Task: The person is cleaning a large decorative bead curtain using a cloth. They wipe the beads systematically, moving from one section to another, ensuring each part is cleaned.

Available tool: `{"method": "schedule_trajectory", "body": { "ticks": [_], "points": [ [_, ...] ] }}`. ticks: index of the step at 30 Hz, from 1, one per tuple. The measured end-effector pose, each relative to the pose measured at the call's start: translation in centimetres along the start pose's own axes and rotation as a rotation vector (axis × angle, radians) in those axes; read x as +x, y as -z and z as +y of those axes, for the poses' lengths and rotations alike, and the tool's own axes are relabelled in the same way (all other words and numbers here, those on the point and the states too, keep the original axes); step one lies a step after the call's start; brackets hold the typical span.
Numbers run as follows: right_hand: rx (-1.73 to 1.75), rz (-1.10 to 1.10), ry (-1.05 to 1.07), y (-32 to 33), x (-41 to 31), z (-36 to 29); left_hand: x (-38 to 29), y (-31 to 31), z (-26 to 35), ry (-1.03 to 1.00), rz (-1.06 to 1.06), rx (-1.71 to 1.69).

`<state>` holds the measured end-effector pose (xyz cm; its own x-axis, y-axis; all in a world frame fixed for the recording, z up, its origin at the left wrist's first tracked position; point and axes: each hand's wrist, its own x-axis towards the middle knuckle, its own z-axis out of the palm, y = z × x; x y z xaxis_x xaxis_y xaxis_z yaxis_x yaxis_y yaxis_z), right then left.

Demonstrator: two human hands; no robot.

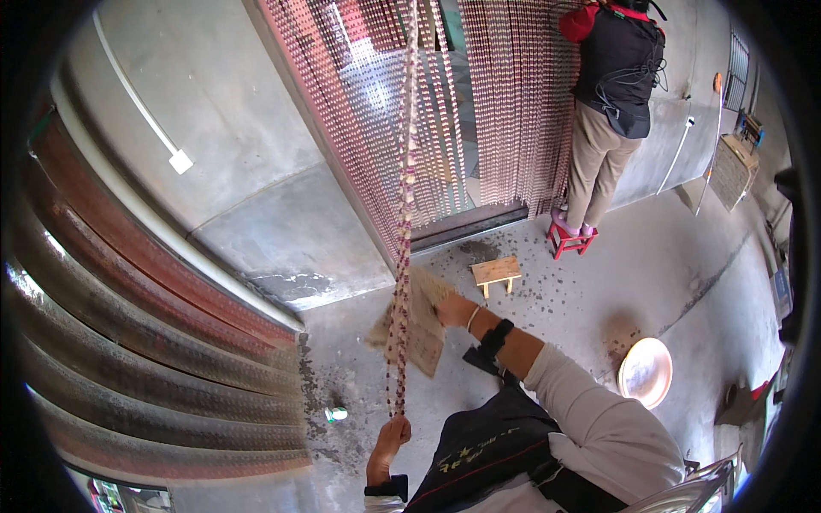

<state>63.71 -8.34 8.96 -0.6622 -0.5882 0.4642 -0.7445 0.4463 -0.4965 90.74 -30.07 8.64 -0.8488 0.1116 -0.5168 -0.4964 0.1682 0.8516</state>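
Note:
My left hand [391, 436] grips the lower ends of a few bead strands [403, 231], pulling them taut towards me from above. Higher up the strands, my right hand [457, 310] holds a beige cloth [420, 336] against or right beside them; the exact contact is hard to make out. The cloth hangs down loosely on both sides of the strands. Behind, the rest of the bead curtain [513, 109], in purple-red and cream beads, hangs across a doorway.
Another person [612, 77] stands on a red stool [571, 242] at the curtain's right side. A small wooden bench [496, 272], a round basin [645, 373] and a green-white container [335, 414] are on the wet-spotted concrete floor. A corrugated metal door [160, 359] is at left.

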Motion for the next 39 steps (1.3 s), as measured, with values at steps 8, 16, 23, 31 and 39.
{"method": "schedule_trajectory", "body": {
  "ticks": [8, 16, 23, 31, 39],
  "points": [
    [0.648, -0.096, -0.052, -1.5, -2.1, -3.9, 5.4, -3.0, -4.1, -0.007, 0.136, 0.386],
    [0.015, 0.150, 0.171, 5.4, -2.5, -0.3, 12.8, -3.7, -6.7, -0.190, -0.061, 0.919],
    [0.123, -0.223, -0.309, 6.2, -5.0, 8.8, 29.7, -3.1, 8.6, -0.431, -0.037, 0.765],
    [0.228, -0.019, -0.333, 6.1, -12.3, 21.2, 36.1, -19.1, 44.1, -0.517, -0.707, -0.307],
    [1.567, 0.253, -0.664, 14.7, -16.6, 23.0, 34.2, -25.4, 51.1, -0.749, -0.417, -0.359]
  ]
}}
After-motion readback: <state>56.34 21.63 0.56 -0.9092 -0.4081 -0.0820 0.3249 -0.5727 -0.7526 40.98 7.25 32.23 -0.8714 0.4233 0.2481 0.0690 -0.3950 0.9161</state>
